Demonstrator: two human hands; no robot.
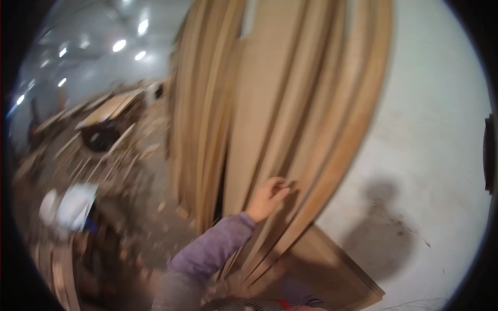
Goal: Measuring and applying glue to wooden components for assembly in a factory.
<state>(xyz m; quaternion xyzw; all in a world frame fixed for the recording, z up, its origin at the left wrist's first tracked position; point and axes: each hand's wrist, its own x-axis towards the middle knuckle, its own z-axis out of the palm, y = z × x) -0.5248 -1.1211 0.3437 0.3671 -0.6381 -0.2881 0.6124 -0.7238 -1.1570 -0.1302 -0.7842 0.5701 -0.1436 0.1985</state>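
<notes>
Tan, thin wooden boards [270, 103] stand on edge in a leaning stack against a pale grey wall [430, 129], filling the upper middle of the view. One hand [267, 199], on an arm in a purple knitted sleeve [212, 249], reaches up from the lower edge and rests against the lower part of the stack, fingers [277, 189] curled onto the edge of one board with the thumb side tucked; which arm it is cannot be told with certainty, though it reads as the left. No other hand is in view. Below the stack, a flat brown board [337, 269] lies on the floor at its foot, and a dark shadow [378, 228] falls on the wall to the right of the stack. Left of the stack, blurred wood offcuts and scraps [114, 155] litter the floor, with a white object [72, 207] lower left. Round ceiling lights [119, 45] glow above and left of the stack.
</notes>
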